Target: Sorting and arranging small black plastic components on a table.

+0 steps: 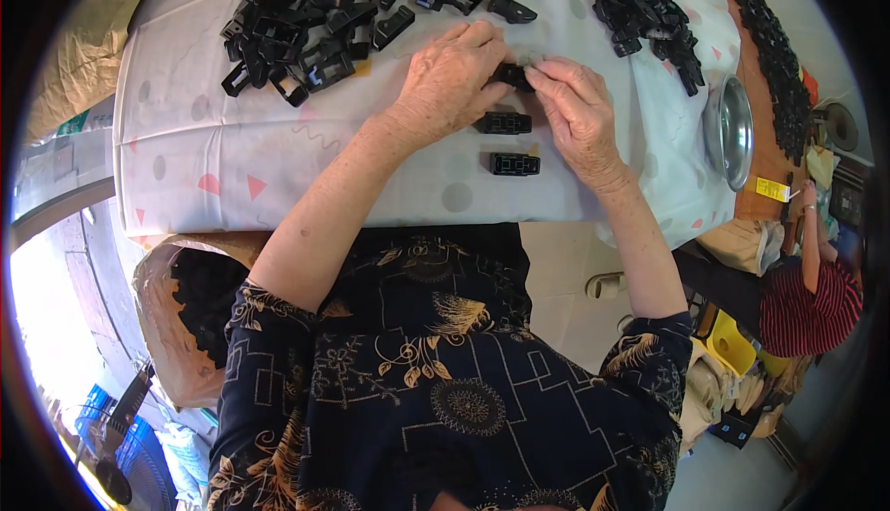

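- Left hand (454, 77): grasping a small black part (512, 75) at upper center, thumb below, fingers over the top. Probably steadying it.
- Right hand (578, 113): thumb and fingers pinched together at the part's right end. Likely a fingertip grip because the piece is tiny; whether it also holds something separate, can't tell.
- Two finished-looking or waiting black blocks (515, 164) sit just below the hands, one under the other, not touching. Spacing looks deliberate, probably to keep them out of the heaps.
- Big heap of black housings (348, 20), upper left: on the left hand's side, presumably for easy reach.
- Smaller heap of black pieces (640, 6), upper right: kept well apart, likely so the types don't mix.
- Metal bowl (735, 136) at right, near the edge of the patterned tablecloth (260, 136); purpose unclear.
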Demonstrator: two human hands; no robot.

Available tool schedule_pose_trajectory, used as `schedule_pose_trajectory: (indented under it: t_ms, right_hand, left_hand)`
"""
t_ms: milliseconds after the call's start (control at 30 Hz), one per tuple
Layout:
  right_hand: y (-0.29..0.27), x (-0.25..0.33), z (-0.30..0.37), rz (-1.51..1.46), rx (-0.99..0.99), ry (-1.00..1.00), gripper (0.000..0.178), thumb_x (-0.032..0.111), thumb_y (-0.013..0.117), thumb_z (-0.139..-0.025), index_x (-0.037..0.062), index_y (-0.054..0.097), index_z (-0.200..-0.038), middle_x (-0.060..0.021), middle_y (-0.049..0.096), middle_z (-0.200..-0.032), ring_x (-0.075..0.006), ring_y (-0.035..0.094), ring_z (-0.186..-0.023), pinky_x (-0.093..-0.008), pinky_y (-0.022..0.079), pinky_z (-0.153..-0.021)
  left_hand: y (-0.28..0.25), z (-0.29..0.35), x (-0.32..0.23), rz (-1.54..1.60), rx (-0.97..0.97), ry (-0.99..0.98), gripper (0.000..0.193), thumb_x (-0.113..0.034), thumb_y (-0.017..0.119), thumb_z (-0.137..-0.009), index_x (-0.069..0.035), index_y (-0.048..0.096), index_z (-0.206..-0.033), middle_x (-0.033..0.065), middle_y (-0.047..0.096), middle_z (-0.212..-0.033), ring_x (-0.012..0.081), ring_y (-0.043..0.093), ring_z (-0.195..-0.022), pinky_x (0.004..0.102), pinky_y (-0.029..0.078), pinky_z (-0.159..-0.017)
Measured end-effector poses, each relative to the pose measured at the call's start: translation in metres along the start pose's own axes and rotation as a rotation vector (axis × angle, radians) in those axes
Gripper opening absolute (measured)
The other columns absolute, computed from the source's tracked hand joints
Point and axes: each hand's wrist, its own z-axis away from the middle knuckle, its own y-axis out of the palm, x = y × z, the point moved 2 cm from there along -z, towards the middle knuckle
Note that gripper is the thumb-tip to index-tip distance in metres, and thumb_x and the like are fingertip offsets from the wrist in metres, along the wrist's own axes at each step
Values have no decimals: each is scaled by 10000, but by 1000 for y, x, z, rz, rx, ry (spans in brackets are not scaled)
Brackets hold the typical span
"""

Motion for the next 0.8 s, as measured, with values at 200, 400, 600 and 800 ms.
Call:
schedule_pose_trajectory:
  t_ms: [200,400,600,800]
  right_hand:
    - [0,-5,0,-174,-16,213,254,-23,715,-826,65,728,-1064,-72,695,-1062,-258,654,-1038,-338,508,-876]
    - [5,-5,2,-117,-43,82,244,-34,696,-846,58,726,-1070,-85,699,-1066,-259,659,-1007,-329,526,-842]
    - [3,-8,0,-438,-36,364,230,-42,680,-863,32,714,-1079,-82,687,-1066,-205,671,-916,-287,544,-764]
    - [2,-11,-1,-357,2,227,215,-57,668,-867,18,709,-1064,-88,682,-1068,-204,669,-928,-276,557,-787]
  left_hand:
    - [0,-2,1,-6,-4,2,302,-195,723,-792,-99,646,-1068,50,564,-1131,267,568,-1113,425,499,-935]
    - [0,-3,2,2,6,0,314,-198,724,-796,-91,638,-1079,54,565,-1143,279,566,-1125,428,497,-933]
    - [-2,-1,2,-7,18,-20,332,-214,735,-799,-85,634,-1087,52,566,-1185,278,561,-1146,430,495,-939]
    - [-2,0,0,7,-1,0,336,-199,738,-791,-80,634,-1087,47,566,-1222,273,565,-1149,425,494,-941]
